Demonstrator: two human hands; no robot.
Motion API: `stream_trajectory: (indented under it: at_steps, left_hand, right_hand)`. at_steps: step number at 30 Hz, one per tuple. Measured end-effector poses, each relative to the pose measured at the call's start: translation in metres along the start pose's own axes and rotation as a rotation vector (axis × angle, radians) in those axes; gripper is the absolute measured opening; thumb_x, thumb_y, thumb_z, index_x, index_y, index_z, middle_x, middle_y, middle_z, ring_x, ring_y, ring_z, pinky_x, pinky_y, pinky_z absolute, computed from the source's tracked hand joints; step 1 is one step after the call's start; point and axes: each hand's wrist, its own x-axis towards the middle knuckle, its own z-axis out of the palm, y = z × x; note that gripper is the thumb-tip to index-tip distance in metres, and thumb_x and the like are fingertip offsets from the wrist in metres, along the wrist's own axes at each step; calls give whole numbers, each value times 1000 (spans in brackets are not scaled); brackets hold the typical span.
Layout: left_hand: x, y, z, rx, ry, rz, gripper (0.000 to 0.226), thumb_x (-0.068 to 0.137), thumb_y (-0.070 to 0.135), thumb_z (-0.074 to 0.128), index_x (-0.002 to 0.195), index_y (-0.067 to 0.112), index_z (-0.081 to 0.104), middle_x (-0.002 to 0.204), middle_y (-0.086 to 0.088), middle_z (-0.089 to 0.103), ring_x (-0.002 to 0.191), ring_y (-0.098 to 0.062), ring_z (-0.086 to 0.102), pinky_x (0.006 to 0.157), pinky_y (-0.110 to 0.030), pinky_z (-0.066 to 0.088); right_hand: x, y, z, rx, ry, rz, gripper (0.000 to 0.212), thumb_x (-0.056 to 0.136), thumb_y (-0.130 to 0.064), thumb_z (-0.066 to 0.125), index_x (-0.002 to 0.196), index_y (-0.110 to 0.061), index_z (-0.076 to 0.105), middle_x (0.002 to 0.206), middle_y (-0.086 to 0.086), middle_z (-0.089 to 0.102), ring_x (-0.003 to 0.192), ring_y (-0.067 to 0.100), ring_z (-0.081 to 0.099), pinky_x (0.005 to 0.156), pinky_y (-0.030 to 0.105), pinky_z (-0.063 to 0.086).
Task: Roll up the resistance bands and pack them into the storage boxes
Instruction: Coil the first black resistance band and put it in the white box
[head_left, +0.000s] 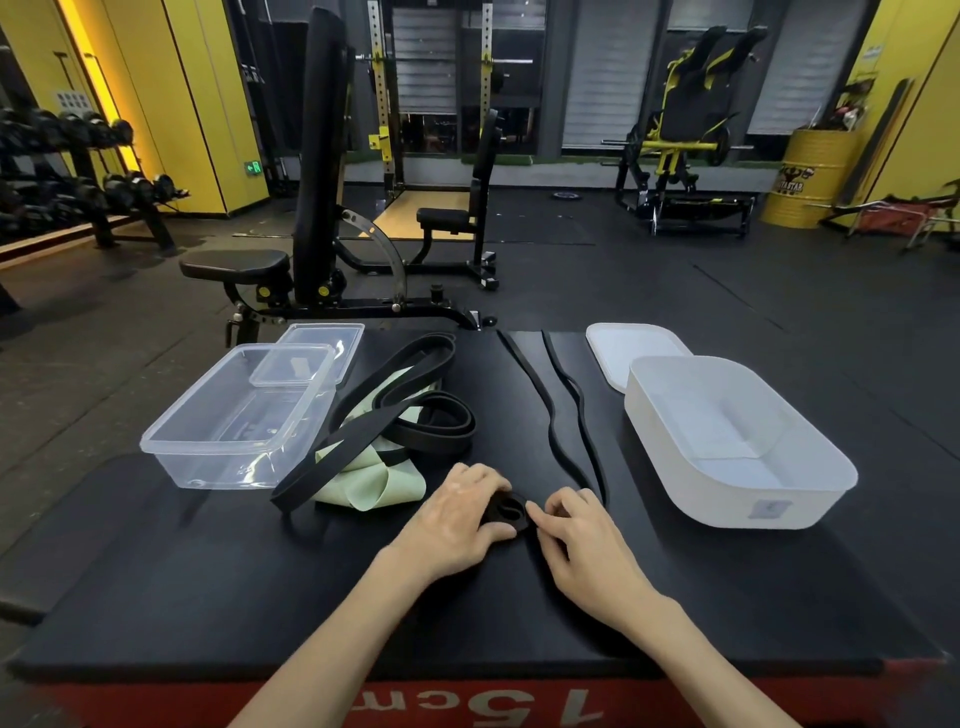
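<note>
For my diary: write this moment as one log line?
step: roll thin black band | left hand: holds rolled end | right hand: pinches band | white box: no band inside

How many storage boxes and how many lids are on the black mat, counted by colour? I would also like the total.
Clear box: 1
White box: 1
Clear lid: 1
White lid: 1
Total: 4
</note>
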Motion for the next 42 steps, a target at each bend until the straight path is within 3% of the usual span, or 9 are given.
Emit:
stream_trajectory:
  at_steps: [3, 5, 10, 14, 22, 28, 34, 38, 42]
  left_hand:
    - [4, -1, 0, -169, -81, -8, 65, 86, 20, 69, 144, 22, 40, 138, 10, 45, 131, -3, 32, 112, -19, 24]
    - [0, -3, 5, -216, -21, -53, 55, 86, 20, 69, 137, 27, 49, 132, 11, 51, 128, -3, 40, 110, -20, 28]
    - [-9, 6, 18, -218, 180, -179, 49, 79, 39, 75, 125, 35, 58, 108, 19, 50, 114, -2, 48, 104, -20, 37]
    - [-9, 15, 21, -192, 261, -288, 48, 74, 51, 75, 117, 36, 61, 100, 16, 49, 105, -3, 47, 96, -20, 41]
    - [-11, 21, 28, -33, 178, -207, 50, 83, 62, 58, 125, 36, 50, 110, 10, 40, 106, -9, 47, 90, -29, 47]
    - [-10, 18, 26, -104, 128, -168, 62, 77, 68, 59, 128, 32, 51, 118, 21, 40, 106, -5, 53, 91, -29, 48]
    - [-11, 1, 17, -169, 34, -13, 56, 87, 42, 57, 139, 22, 49, 138, 18, 44, 118, 4, 45, 100, -22, 40]
    - [-12, 3, 15, -224, 71, -4, 54, 86, 32, 69, 136, 24, 51, 118, 16, 56, 90, 15, 48, 81, -7, 36]
    - [-14, 6, 21, -182, 182, -73, 48, 81, 40, 72, 125, 23, 58, 108, 18, 57, 90, -1, 51, 82, -9, 37]
  right_hand:
    - [-1, 4, -4, -19, -59, 20, 51, 88, -34, 31, 129, -23, 59, 89, -10, 45, 86, 7, 37, 81, 22, 33]
    - [-2, 9, -6, -24, -101, 15, 57, 86, -37, 24, 134, -28, 53, 91, -11, 44, 89, 5, 37, 85, 22, 31]
    - [-7, 12, -4, 1, -3, 20, 38, 91, -18, 47, 126, -22, 61, 91, -6, 51, 83, 11, 48, 74, 21, 40]
    - [-8, 8, -3, 33, 85, 41, 29, 86, -8, 63, 114, -12, 66, 91, -5, 55, 84, 11, 54, 73, 13, 37]
    - [-7, 6, -2, -20, 69, -42, 24, 85, -7, 66, 109, -8, 69, 92, -2, 55, 79, 14, 54, 68, 16, 41]
    - [-6, 7, -3, -38, 57, -74, 26, 84, -6, 66, 110, -6, 68, 90, -1, 55, 76, 16, 53, 65, 22, 46]
    - [-6, 12, -2, -32, 39, -62, 32, 87, -13, 55, 115, -11, 68, 94, -4, 55, 84, 16, 51, 75, 27, 49]
    - [-10, 15, -4, -27, 41, 23, 43, 82, -15, 48, 121, -23, 66, 91, -6, 51, 87, 16, 47, 80, 26, 42]
    - [-9, 12, -5, -35, 46, 17, 44, 81, -9, 53, 120, -21, 66, 85, -5, 49, 78, 16, 49, 74, 24, 42]
